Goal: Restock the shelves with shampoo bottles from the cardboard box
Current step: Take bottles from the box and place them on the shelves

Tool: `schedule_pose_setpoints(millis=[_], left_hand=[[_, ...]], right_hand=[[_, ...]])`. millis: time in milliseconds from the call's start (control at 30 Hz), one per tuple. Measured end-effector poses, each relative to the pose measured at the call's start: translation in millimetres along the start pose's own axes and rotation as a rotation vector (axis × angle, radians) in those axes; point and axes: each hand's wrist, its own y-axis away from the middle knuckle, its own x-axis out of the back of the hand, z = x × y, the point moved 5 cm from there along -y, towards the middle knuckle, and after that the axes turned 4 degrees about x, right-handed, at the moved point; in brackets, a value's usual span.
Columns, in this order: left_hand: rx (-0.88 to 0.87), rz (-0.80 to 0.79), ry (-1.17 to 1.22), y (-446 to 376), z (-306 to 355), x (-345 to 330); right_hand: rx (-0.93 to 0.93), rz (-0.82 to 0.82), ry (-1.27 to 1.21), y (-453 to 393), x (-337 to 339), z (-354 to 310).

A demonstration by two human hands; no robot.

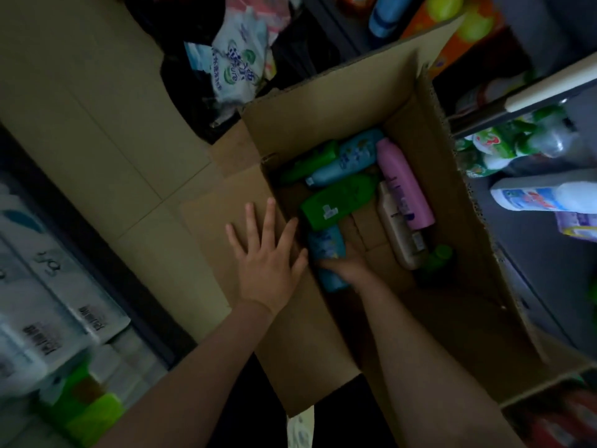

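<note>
Left hand (263, 253) lies flat, fingers spread, on a cardboard box (452, 221) flap as right hand (347, 261) grips a light-blue shampoo bottle (328, 253) inside

The tiled floor (106, 130) is carrying the open cardboard box (326, 105). Packs of paper rolls (48, 286) are standing along the left edge. A wrapped tissue pack (237, 64) is lying beyond the box. The shelf (529, 240) at right is carrying a white bottle (546, 195).
</note>
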Motion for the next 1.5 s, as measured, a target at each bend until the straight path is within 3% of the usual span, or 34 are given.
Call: schedule_pose_setpoints(millis=[200, 333, 400, 533, 800, 933, 1033, 1133, 1333, 1500], left_hand=[[0.105, -0.079, 0.354, 2.8, 19.5, 46.0], [0.362, -0.341, 1.145, 9.5, 73.5, 110.1], [0.331, -0.342, 1.351, 14.0, 110.3, 152.8], [0.102, -0.277, 1.477, 25.8, 178.0, 239.0], [-0.566, -0.257, 1.409, 61.3, 317.6, 394.9], [-0.729, -0.285, 1.364, 72.5, 377.6, 421.0], [-0.778, -0.241, 1.31, 70.8, 411.0, 427.5], [-0.774, -0.194, 1.29, 60.6, 434.6, 428.1], [-0.774, -0.083, 1.227, 28.0, 464.7, 427.7], [-0.655, -0.052, 1.165, 0.3, 475.8, 406.4]], right_hand=[[0.037, -0.156, -0.1, 100.0, 44.6, -17.8], [0.237, -0.091, -0.311, 176.1, 78.5, -57.2], [0.368, -0.046, -0.387, 218.9, 99.0, -86.7], [0.646, 0.107, -0.496, 309.3, 157.1, -139.7], [1.071, 0.452, -0.497, 453.8, 299.8, -160.2], [1.165, 0.728, -0.348, 484.7, 365.5, -149.9], [1.163, 0.945, -0.245, 484.9, 404.8, -144.4], [1.164, 1.033, -0.243, 473.1, 429.6, -148.2], [1.117, 1.103, -0.247, 449.8, 459.6, -167.7], [1.039, 1.103, -0.268, 429.4, 467.8, -171.9]])
